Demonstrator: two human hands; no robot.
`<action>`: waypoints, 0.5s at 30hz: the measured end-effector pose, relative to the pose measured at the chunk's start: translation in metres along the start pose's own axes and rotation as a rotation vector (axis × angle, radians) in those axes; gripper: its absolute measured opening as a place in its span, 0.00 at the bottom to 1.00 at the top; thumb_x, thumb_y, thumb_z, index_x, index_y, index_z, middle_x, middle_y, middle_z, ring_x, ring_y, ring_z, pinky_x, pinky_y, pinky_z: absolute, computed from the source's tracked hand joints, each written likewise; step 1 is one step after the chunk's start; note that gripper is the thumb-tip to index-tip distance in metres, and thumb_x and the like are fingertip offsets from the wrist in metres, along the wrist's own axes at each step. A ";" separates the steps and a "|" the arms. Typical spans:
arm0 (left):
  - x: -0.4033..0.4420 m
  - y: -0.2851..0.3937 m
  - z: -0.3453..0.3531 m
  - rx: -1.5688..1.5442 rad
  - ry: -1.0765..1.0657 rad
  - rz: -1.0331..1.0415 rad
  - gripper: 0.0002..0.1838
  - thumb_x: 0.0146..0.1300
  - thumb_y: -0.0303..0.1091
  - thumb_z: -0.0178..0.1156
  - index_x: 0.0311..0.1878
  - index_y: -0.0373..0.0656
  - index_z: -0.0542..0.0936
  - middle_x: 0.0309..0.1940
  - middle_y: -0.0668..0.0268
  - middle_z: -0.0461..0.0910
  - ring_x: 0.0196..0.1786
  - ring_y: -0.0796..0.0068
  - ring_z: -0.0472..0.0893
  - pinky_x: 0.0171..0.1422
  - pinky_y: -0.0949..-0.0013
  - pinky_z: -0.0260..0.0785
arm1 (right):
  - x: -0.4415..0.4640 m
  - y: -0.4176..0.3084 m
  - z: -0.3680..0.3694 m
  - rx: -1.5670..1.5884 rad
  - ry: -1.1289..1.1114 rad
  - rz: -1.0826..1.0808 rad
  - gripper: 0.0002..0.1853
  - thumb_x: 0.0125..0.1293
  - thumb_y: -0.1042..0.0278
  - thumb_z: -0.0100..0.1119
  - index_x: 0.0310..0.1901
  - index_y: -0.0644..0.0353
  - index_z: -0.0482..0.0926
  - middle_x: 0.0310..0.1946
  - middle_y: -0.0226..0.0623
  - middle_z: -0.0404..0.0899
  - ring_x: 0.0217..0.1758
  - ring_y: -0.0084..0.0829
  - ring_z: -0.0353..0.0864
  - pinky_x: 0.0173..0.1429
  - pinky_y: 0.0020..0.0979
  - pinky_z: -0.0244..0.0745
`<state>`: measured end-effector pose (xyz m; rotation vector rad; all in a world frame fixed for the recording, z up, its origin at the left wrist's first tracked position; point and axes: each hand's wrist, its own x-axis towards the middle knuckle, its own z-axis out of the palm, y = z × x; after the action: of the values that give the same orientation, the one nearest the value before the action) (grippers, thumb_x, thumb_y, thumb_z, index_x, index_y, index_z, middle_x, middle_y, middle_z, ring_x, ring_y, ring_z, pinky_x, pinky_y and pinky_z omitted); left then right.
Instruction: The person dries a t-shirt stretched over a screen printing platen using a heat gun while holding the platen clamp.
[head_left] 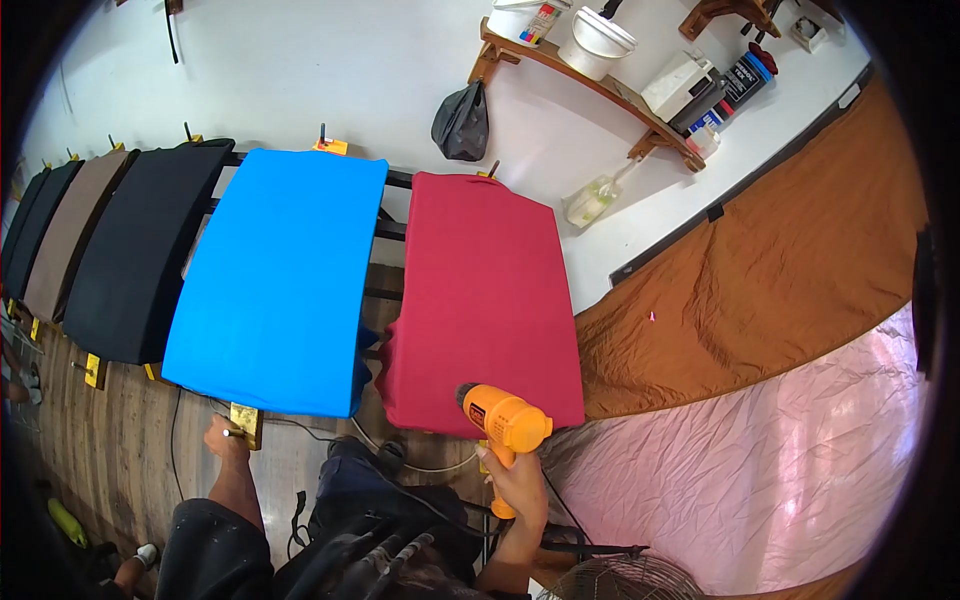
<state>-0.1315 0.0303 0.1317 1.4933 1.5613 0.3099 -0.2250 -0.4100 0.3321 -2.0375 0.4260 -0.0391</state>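
Observation:
An orange heat gun (505, 418) with a dark nozzle is in my right hand (518, 482), its handle wrapped by my fingers. The nozzle points left and slightly up, over the lower end of a board covered in dark red fabric (490, 290). My left hand (226, 438) is closed at the yellow bracket (246, 424) under the near end of the bright blue fabric-covered board (275, 280). A metal pin (233, 433) sticks out of that bracket beside my fingers; their exact grip is partly hidden.
More boards in black (145, 250) and brown (78, 235) fabric line up leftward. A wooden shelf (600, 90) holds white buckets and bottles. Brown cloth (740, 250) hangs at right. A wire fan guard (625, 578) stands bottom right. Cables (430, 468) cross near my legs.

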 end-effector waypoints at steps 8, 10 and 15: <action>0.001 -0.002 0.000 0.032 0.010 0.007 0.21 0.58 0.41 0.52 0.33 0.26 0.80 0.34 0.45 0.81 0.34 0.50 0.81 0.41 0.50 0.70 | 0.006 -0.015 -0.003 0.090 -0.033 0.177 0.15 0.60 0.65 0.65 0.43 0.67 0.76 0.30 0.44 0.81 0.35 0.42 0.81 0.42 0.35 0.73; 0.020 -0.019 0.006 -0.046 -0.051 0.006 0.21 0.57 0.41 0.52 0.32 0.26 0.80 0.33 0.46 0.81 0.34 0.50 0.81 0.41 0.51 0.70 | 0.011 -0.019 0.000 -0.019 0.033 0.073 0.16 0.60 0.64 0.64 0.43 0.67 0.76 0.30 0.44 0.81 0.35 0.42 0.81 0.42 0.35 0.73; 0.014 -0.013 0.001 -0.040 -0.045 0.028 0.20 0.56 0.40 0.53 0.31 0.27 0.80 0.32 0.47 0.81 0.35 0.50 0.80 0.42 0.51 0.68 | 0.017 -0.003 0.001 -0.016 0.047 -0.029 0.16 0.60 0.65 0.65 0.44 0.67 0.77 0.32 0.37 0.79 0.34 0.25 0.78 0.37 0.28 0.73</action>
<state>-0.1368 0.0396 0.1160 1.4822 1.4917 0.3194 -0.2083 -0.4126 0.3317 -2.0619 0.4274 -0.1018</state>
